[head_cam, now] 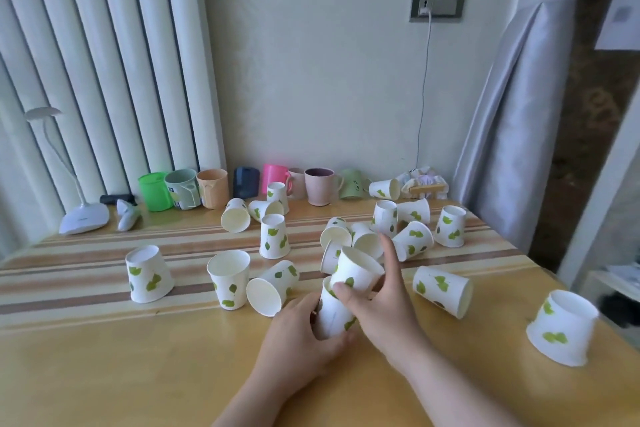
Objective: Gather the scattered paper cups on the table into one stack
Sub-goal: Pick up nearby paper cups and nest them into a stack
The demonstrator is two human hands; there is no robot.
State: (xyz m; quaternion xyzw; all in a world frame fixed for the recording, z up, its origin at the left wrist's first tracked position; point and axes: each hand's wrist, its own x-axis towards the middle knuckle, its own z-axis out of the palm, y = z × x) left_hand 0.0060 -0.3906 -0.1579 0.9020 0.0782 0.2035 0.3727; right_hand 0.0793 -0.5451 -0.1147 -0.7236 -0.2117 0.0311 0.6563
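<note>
Now my left hand [294, 333] grips the lower paper cup [330, 317] just above the surface [138, 374], while my right hand [377, 302] clasps the upper cup [356, 270], fingers [389, 253] partly extended. Behind them, more paper cups [273, 239] lie scattered, upright or tipped. Farthest, coloured mugs [213, 187] line the wall.

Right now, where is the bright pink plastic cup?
In the head view, the bright pink plastic cup stands in the row along the back wall, between the dark blue cup and a pale pink mug.
</note>
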